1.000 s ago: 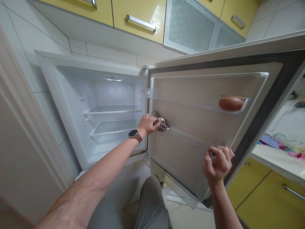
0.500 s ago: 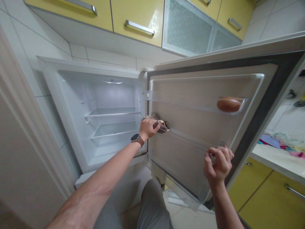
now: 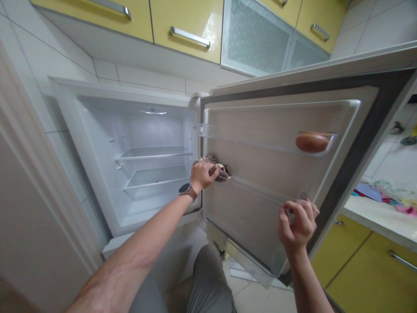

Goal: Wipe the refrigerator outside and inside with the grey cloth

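A white fridge (image 3: pixel 97 174) stands open with bare glass shelves inside. My left hand (image 3: pixel 202 174), a watch on its wrist, is closed on a brown patterned cloth (image 3: pixel 219 170) pressed against the left end of the middle door shelf (image 3: pixel 257 189). My right hand (image 3: pixel 298 226) is curled round the right end of that same clear shelf rail, near the door's dark seal. A brown egg (image 3: pixel 312 142) lies in the upper door shelf (image 3: pixel 260 143) at its right end.
Yellow wall cabinets (image 3: pixel 185 21) and a frosted glass door (image 3: pixel 257 34) hang above. A white counter (image 3: pixel 384 213) with colourful items lies to the right over yellow base cabinets (image 3: pixel 368 278). My grey-trousered knee (image 3: pixel 208 278) is below the fridge door.
My left hand and cloth stay at the same spot on the door shelf; the view has shifted slightly. My right hand keeps its hold on the rail.
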A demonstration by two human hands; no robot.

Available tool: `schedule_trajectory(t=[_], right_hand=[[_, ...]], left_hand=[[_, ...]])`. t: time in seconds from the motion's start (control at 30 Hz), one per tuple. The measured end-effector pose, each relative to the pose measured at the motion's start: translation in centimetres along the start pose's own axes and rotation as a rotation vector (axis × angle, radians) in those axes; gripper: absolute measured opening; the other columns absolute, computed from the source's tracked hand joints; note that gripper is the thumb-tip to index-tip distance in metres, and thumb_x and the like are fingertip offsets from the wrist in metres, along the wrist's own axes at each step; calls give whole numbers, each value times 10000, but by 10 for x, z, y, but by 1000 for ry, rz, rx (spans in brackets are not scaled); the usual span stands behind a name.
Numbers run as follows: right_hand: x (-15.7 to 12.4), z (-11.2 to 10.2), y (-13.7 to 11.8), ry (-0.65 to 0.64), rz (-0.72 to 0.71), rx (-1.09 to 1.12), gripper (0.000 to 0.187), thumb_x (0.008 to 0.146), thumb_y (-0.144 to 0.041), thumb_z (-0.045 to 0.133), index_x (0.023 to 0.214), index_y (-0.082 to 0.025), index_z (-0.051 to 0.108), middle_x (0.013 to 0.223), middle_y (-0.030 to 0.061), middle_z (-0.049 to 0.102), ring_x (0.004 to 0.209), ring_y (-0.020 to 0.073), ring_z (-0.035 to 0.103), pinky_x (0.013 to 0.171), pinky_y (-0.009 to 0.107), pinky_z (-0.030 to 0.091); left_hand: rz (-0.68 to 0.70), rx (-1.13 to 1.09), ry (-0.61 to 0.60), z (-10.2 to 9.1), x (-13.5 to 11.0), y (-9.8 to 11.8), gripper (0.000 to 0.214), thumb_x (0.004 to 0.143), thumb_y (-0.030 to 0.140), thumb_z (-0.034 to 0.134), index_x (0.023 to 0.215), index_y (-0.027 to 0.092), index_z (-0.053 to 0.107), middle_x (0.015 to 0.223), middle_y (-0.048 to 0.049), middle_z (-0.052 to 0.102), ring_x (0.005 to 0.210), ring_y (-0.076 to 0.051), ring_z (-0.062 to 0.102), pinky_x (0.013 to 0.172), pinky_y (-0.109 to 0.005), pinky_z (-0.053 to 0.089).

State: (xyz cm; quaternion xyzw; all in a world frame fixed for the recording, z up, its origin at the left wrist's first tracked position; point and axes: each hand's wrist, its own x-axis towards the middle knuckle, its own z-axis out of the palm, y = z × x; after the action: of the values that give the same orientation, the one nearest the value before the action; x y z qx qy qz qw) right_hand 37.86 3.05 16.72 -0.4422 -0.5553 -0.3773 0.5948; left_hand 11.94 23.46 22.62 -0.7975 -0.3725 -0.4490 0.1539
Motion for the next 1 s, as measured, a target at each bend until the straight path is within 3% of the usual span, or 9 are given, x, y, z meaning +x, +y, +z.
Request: schedule_trajectory(t=[1.0], right_hand=[[0,0,2,11,-23,13,37,853,-256,616,829,-228,610,786,-12,546,783,187,550,975,465,402]], left_hand=[[5,7,12,0,-1,0,518,995,539,394,699,215,668,743,-82,720,752,-229,659,684,-353,386]])
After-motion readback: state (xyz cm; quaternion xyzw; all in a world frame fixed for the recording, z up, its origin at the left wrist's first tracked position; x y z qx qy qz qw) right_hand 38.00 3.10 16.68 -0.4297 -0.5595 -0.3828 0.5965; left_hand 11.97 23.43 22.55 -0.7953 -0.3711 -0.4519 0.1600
